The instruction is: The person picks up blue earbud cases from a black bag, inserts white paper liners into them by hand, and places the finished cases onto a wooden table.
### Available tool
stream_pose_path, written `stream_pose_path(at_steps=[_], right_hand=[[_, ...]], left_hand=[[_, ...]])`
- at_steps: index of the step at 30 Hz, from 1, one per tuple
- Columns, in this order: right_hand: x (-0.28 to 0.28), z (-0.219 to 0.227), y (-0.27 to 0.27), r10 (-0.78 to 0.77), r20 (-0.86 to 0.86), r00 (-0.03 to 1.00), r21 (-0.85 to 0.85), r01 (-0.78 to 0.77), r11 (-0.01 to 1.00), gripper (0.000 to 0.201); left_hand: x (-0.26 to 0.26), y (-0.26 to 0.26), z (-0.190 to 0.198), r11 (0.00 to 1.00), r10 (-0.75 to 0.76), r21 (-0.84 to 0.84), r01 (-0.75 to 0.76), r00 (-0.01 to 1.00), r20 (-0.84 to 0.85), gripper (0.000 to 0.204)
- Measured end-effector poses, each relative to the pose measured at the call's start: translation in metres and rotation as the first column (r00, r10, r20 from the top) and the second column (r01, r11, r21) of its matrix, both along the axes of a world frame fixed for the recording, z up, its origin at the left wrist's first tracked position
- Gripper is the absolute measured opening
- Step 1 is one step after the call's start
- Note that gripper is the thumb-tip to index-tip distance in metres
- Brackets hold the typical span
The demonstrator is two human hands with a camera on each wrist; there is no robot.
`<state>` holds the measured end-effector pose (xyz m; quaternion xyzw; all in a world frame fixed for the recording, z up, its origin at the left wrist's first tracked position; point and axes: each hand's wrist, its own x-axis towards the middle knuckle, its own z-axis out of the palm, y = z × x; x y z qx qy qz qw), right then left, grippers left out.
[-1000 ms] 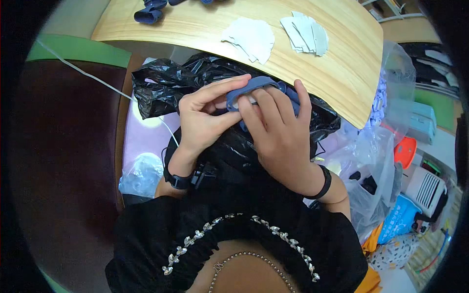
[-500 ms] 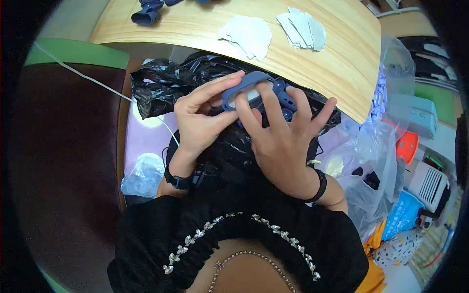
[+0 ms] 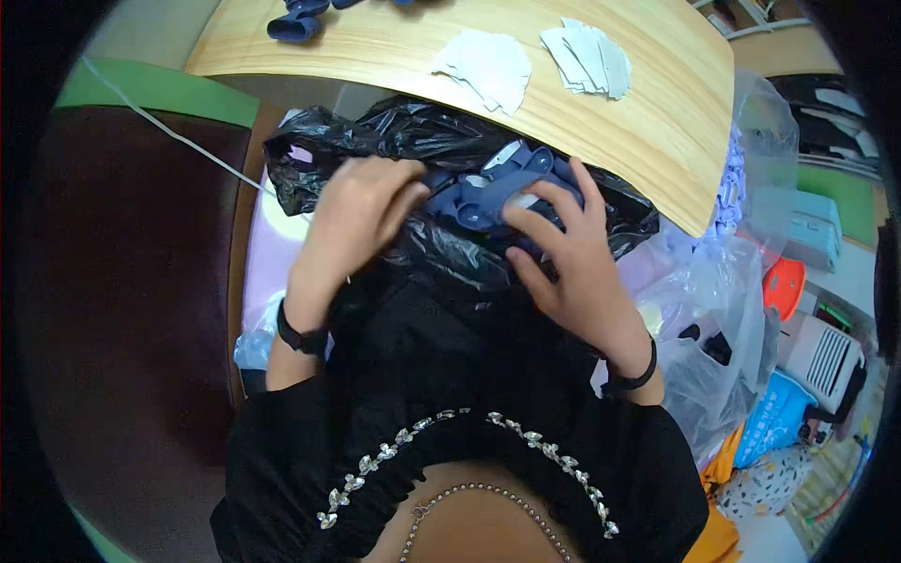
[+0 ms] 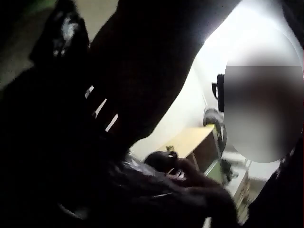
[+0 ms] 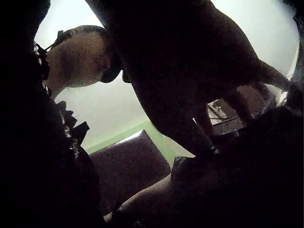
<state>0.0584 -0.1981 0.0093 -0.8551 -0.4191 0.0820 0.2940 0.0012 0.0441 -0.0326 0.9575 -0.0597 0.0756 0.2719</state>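
1. The tabletop [image 3: 657, 141], light wood, occupies the top of the head view. It carries two stacks of pale grey sheets [image 3: 483, 66] near its middle and a dark blue part [image 3: 296, 21] at its far left edge.

2. The black plastic bag [image 3: 375, 141] lies open in the person's lap, just below the tabletop edge. It contains a heap of blue rubber parts [image 3: 488, 192], several visible at the mouth. Their number cannot be told.

3. A clear plastic bag [image 3: 723, 310] hangs to the person's right, beside the tabletop edge. Pale lilac pieces show in its upper portion; the rest of its contents cannot be made out.

4. Change: half a second ago both hands hold one blue oval part raised above the bag. Now both hands are lowered into the bag mouth and that part is no longer apart from the heap. Judgement: the handled part is back among the others, and the hands are selecting or sorting in the bag.

5. The right hand [image 3: 572, 263] rests on the heap, fingers spread and bent over the blue parts; the grip touches them without plainly clamping one.

6. The left hand [image 3: 352, 211] is at the bag's left rim, motion-blurred; whether its grip holds anything cannot be told.

7. Both wrist views are too dark to add detail.
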Motion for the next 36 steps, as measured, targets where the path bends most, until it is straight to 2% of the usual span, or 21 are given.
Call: stream_pose_path(at_steps=[1,5,6,7,9,11,12,13,14,17,19,20,23,24,27,28,30,32,34,35,36], right_hand=[[0.003,0.000,-0.001,-0.014,0.019,1.000,-0.027,0.014,1.000,0.040],[0.002,-0.022,0.022,0.166,-0.191,0.968,0.049,-0.159,0.986,0.041],[-0.007,-0.028,0.034,0.241,-0.074,0.968,0.012,-0.241,0.971,0.042],[-0.017,-0.034,0.044,0.314,0.039,0.949,-0.036,-0.313,0.949,0.042],[-0.017,-0.037,0.047,0.292,0.079,0.953,0.086,-0.298,0.951,0.032],[0.002,-0.038,0.043,0.270,-0.021,0.963,0.263,-0.255,0.931,0.026],[0.010,-0.041,0.036,0.135,-0.023,0.991,0.324,-0.120,0.938,0.021],[0.017,-0.045,0.033,0.016,0.136,0.991,0.211,-0.045,0.977,0.026],[0.013,-0.048,0.035,0.024,0.119,0.993,0.180,-0.045,0.983,0.028],[-0.009,-0.047,0.050,0.199,-0.012,0.980,0.257,-0.189,0.948,0.032],[-0.007,-0.048,0.051,0.446,-0.120,0.887,0.348,-0.383,0.856,0.032],[-0.005,-0.048,0.052,0.478,-0.140,0.867,0.364,-0.404,0.839,0.031],[0.007,-0.058,0.050,0.133,-0.002,0.991,0.208,-0.130,0.969,0.031],[0.015,-0.058,0.042,0.101,0.046,0.994,0.154,-0.107,0.982,0.034],[0.038,-0.029,0.005,0.002,-0.029,1.000,-0.001,-0.002,1.000,0.046],[0.042,-0.022,-0.010,-0.028,0.020,0.999,-0.061,0.029,0.998,0.050],[0.049,-0.006,-0.038,-0.065,0.021,0.998,-0.226,0.068,0.972,0.053],[0.056,0.012,-0.060,-0.024,-0.027,0.999,-0.329,0.014,0.944,0.048],[0.069,0.027,-0.067,0.107,-0.012,0.994,-0.326,-0.105,0.940,0.040],[0.076,0.040,-0.060,0.024,-0.153,0.988,-0.231,-0.060,0.971,0.034],[0.085,0.056,-0.054,-0.044,-0.299,0.953,-0.146,-0.001,0.989,0.028]], left_hand=[[0.001,0.010,-0.004,0.985,-0.007,0.171,0.007,1.000,0.001,0.031],[0.003,0.016,0.009,0.915,0.030,0.404,-0.005,0.998,-0.056,0.080],[0.001,0.015,0.015,0.918,0.061,0.395,0.028,0.976,-0.211,0.109],[-0.001,0.014,0.020,0.913,0.054,0.408,0.034,0.978,-0.202,0.111],[-0.004,0.014,0.028,0.897,0.044,0.439,0.041,0.982,-0.182,0.116],[-0.008,0.016,0.032,0.932,-0.004,0.359,0.057,0.989,-0.145,0.127],[-0.011,0.016,0.035,0.943,-0.021,0.325,0.065,0.990,-0.138,0.129],[-0.014,0.015,0.037,0.954,-0.037,0.290,0.074,0.991,-0.131,0.132],[-0.014,0.013,0.042,0.961,-0.031,0.261,0.087,0.977,-0.211,0.137],[-0.012,0.010,0.035,0.955,-0.032,0.286,0.084,0.983,-0.181,0.137],[-0.010,0.009,0.037,0.956,-0.023,0.287,0.068,0.987,-0.158,0.136],[-0.010,0.009,0.039,0.956,-0.020,0.288,0.062,0.989,-0.148,0.136],[-0.012,0.007,0.049,0.937,0.028,0.348,0.040,0.982,-0.186,0.134],[-0.013,0.009,0.049,0.918,0.050,0.396,0.009,0.989,-0.139,0.133],[-0.016,0.020,0.061,0.908,0.125,0.418,0.022,0.939,-0.320,0.131],[-0.017,0.024,0.059,0.900,0.121,0.436,-0.008,0.965,-0.234,0.124],[-0.020,0.041,0.063,0.936,0.132,0.352,0.005,0.922,-0.363,0.121],[-0.020,0.046,0.075,0.939,0.000,0.333,0.090,0.965,-0.261,0.107],[-0.010,0.051,0.093,0.956,-0.261,0.046,0.289,0.914,-0.311,0.094],[-0.004,0.053,0.103,0.919,-0.394,-0.100,0.382,0.865,-0.310,0.087],[0.007,0.052,0.121,0.893,-0.445,-0.259,0.369,0.815,-0.371,0.059]])
